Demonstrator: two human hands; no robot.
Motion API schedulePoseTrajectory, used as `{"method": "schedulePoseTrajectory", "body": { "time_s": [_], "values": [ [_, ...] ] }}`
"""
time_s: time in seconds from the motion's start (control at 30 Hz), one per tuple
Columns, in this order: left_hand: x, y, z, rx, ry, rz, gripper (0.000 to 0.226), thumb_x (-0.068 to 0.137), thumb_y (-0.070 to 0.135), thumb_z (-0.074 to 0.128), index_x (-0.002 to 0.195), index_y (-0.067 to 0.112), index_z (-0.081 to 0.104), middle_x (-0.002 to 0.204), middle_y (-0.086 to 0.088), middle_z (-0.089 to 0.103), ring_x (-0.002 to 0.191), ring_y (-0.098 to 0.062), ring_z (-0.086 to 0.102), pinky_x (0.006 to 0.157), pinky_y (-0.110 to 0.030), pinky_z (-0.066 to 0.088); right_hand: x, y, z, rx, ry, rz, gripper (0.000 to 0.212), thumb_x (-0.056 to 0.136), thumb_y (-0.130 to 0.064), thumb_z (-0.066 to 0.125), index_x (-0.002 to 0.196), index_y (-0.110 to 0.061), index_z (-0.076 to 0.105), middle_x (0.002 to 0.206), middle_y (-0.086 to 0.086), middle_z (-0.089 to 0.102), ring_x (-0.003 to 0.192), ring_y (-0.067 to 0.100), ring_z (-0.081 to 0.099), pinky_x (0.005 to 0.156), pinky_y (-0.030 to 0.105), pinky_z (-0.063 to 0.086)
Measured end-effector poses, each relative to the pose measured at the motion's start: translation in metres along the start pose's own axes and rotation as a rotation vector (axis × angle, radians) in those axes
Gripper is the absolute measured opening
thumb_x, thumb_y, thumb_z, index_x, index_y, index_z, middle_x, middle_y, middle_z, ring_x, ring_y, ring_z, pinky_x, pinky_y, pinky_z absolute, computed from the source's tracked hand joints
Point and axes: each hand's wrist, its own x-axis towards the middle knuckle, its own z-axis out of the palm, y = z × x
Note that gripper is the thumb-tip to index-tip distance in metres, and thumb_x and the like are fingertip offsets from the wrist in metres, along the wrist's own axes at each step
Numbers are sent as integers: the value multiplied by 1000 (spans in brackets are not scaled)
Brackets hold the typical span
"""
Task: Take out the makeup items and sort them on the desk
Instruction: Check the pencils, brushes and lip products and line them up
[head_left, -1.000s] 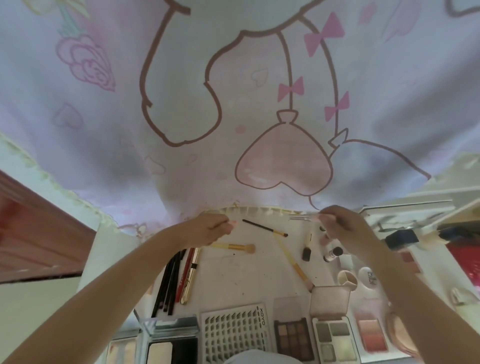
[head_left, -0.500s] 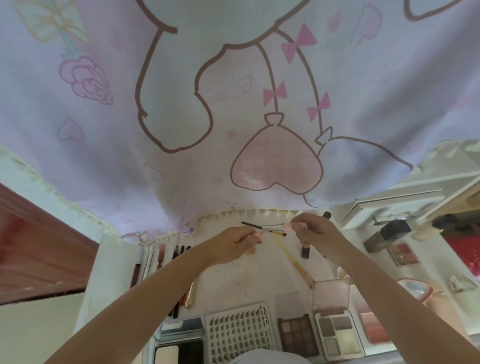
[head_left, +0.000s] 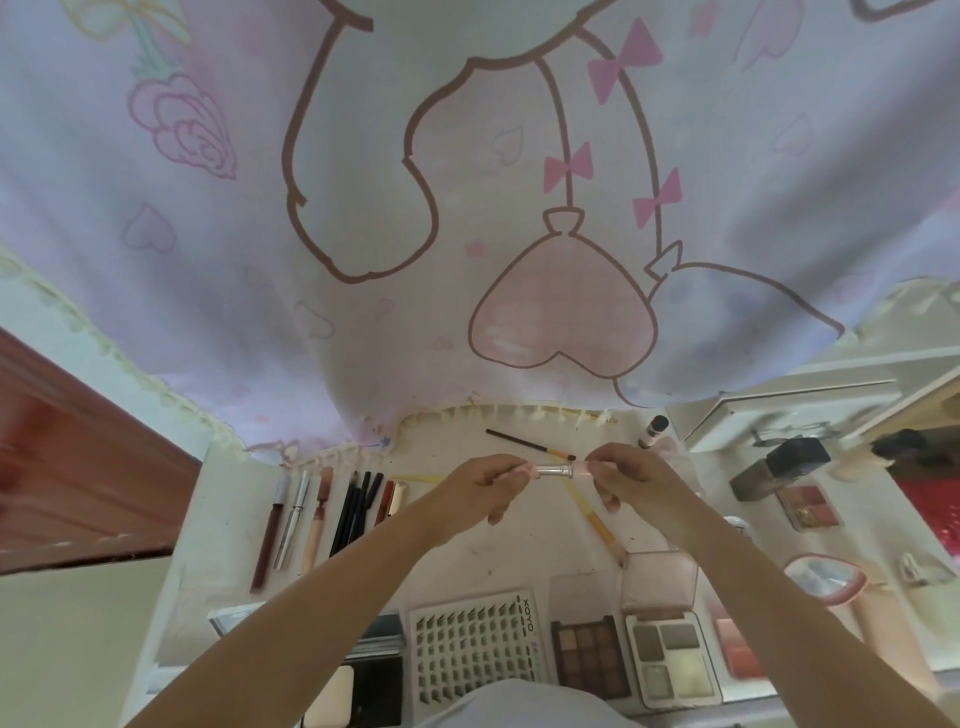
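Two hands | left (head_left: 480, 486) and right (head_left: 631, 480) pinch silver-pink tube (head_left: 556, 471) ends | above desk (head_left: 519, 551)

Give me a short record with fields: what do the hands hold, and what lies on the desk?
held item: small silver-and-pink tube, level above the desk
left hand: pinches its left end
right hand: pinches its right end
desk left: row of slim pens and lip tubes
desk near edge: brown eyeshadow palette, white false-lash tray
behind: thin black brush
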Motion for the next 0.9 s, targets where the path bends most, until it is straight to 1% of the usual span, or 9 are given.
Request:
{"method": "schedulePoseTrajectory", "body": {
  "time_s": [0.17,0.23,0.37,0.5,0.6,0.67,0.73,0.8,0.9],
  "values": [
    [3,-2,2,87,-2,-41,13,95,17,47,95,23,59,61,6,41,46,-1,37,52,-14,34,0,-4,6,-110,-71,-2,15,93,-9,47,83,-14,58,58,-4,50,42,-3,46,49,5,37],
    [5,-2,3,143,13,-39,12,93,15,51,96,20,61,64,7,45,43,2,38,49,-12,31,1,-5,11,-162,-114,-2,11,93,-11,47,88,-15,57,60,-5,50,44,-4,47,50,4,38],
    [8,-5,9,116,64,-39,18,89,9,56,105,9,65,64,11,51,41,8,45,45,-3,31,2,3,20,-115,-127,63,14,94,-6,43,103,-16,44,73,-3,54,54,0,54,54,8,45],
    [15,-14,14,91,111,-74,9,84,8,62,90,14,65,71,9,57,51,10,52,50,-8,40,1,14,25,-168,-119,55,16,94,0,33,103,-12,37,76,-1,55,62,9,56,57,10,47],
    [22,-18,22,25,150,-134,13,81,4,65,92,11,65,75,7,59,62,1,57,53,-10,46,1,22,26,-134,-52,53,21,93,5,30,107,-10,36,93,1,52,78,15,62,70,15,53],
    [27,-17,27,20,140,-160,17,80,1,65,97,5,66,75,5,60,67,-6,56,54,-11,48,0,26,23,-162,-23,79,30,93,5,31,119,-8,37,106,7,50,94,22,62,84,23,51],
    [34,-15,32,106,151,-153,18,80,3,66,98,2,67,71,5,59,64,-7,54,58,-13,45,-3,30,16,-258,15,105,35,93,1,34,127,-8,38,117,8,53,108,23,57,83,13,46],
    [44,-11,35,322,167,-90,14,81,8,64,93,3,68,67,5,56,61,-4,49,58,-10,37,-8,35,4,-421,88,108,33,94,-4,35,125,-9,46,122,5,55,114,19,52,72,4,37],
    [66,3,41,692,44,-64,19,86,12,52,69,5,60,61,1,49,60,-13,44,51,-16,26,-23,48,-16,-662,150,116,29,95,-13,36,118,-9,53,119,6,57,110,20,53,83,15,38]
  ]
}}
